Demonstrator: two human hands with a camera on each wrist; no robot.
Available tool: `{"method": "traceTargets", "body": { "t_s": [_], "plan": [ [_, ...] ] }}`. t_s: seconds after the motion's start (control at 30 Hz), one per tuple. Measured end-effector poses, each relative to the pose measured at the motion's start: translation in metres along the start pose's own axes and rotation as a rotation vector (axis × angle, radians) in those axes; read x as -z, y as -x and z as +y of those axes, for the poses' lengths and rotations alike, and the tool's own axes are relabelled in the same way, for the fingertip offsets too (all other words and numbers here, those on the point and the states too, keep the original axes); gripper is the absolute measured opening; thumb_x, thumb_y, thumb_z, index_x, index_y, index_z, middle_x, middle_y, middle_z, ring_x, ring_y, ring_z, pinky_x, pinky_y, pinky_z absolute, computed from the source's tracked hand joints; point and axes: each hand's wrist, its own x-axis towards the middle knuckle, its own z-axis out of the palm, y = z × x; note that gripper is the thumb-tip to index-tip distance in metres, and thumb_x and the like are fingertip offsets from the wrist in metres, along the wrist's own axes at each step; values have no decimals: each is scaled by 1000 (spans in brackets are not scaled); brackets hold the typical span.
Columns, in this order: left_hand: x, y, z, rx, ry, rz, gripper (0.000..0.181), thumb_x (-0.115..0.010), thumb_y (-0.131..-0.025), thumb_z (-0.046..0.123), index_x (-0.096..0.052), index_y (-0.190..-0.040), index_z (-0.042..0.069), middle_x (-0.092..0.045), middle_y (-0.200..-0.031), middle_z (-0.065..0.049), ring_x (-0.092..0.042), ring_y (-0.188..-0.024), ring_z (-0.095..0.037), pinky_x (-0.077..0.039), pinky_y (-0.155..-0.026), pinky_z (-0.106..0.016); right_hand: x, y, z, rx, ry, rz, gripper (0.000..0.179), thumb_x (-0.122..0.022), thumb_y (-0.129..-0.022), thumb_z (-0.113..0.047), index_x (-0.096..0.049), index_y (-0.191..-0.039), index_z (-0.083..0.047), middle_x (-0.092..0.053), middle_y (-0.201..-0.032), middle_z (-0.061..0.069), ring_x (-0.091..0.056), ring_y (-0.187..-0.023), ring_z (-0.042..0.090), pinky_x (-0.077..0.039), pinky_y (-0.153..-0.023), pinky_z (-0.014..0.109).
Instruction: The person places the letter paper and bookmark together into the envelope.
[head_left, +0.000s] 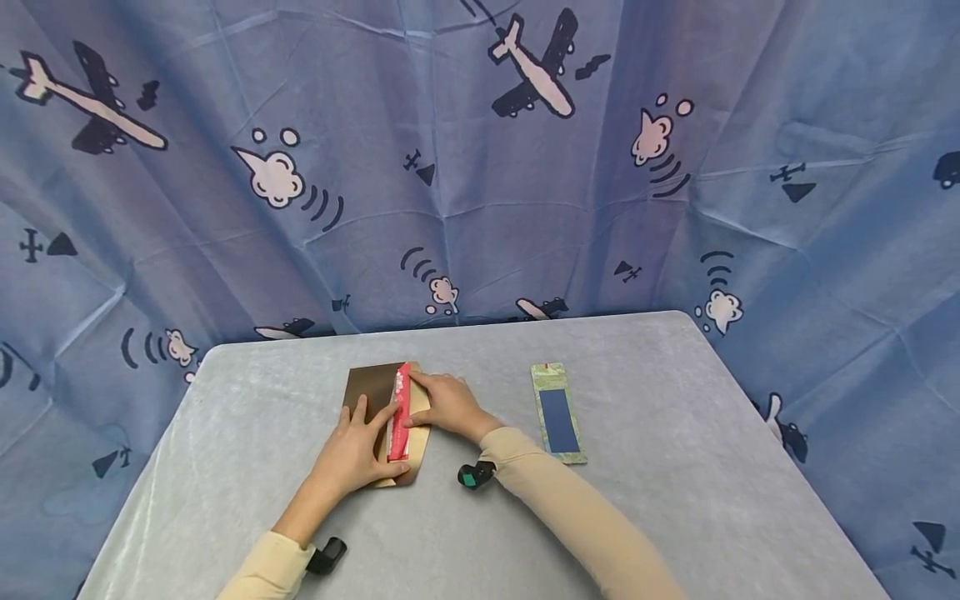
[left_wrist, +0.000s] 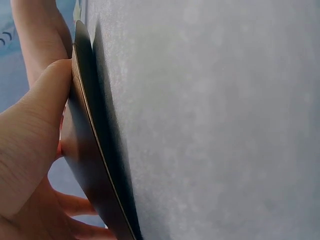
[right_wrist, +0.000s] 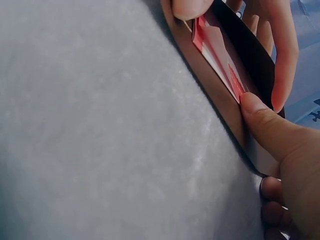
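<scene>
Evidently, in the head view, a red packet (head_left: 400, 442) lies on a brown folder (head_left: 366, 382), left on the table (head_left: 675, 500). The left hand (head_left: 356, 454) spreads its fingers over the folder; the right hand (head_left: 450, 406) touches the packet's right side. A green-and-blue card (head_left: 558, 417) lies farther right. In the left wrist view, the left thumb (left_wrist: 52, 87) rests at the folder's near edge; steady, light pressure should suit. In the right wrist view, the right thumb (right_wrist: 262, 117) presses the packet; whether that hand grips, I cannot tell. Keeping the packet straight would avoid creases.
</scene>
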Motion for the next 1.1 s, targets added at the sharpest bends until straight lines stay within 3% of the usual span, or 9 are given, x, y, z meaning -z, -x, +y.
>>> {"method": "traceTargets", "body": {
  "t_s": [0.63,1.1],
  "plan": [
    [0,1,0,4,-2,-5,99,-82,-67,62,-44,-150,22,-34,-149,-41,-40,-129,-66,-49,-92,-67,-1,0,-7,-41,43,-13,98,-77,-71,-65,-39,-153,-27,-66,-135,2,-64,-111,22,-46,-89,43],
    [-1,1,2,-10,-4,12,99,-82,-66,63,-46,-148,20,-35,-147,-43,-41,-128,-67,-48,-92,-67,-6,-3,-9,-63,106,-20,99,-73,-69,-73,-40,-152,-30,-70,-122,2,-64,-101,21,-46,-84,39]
  ]
}}
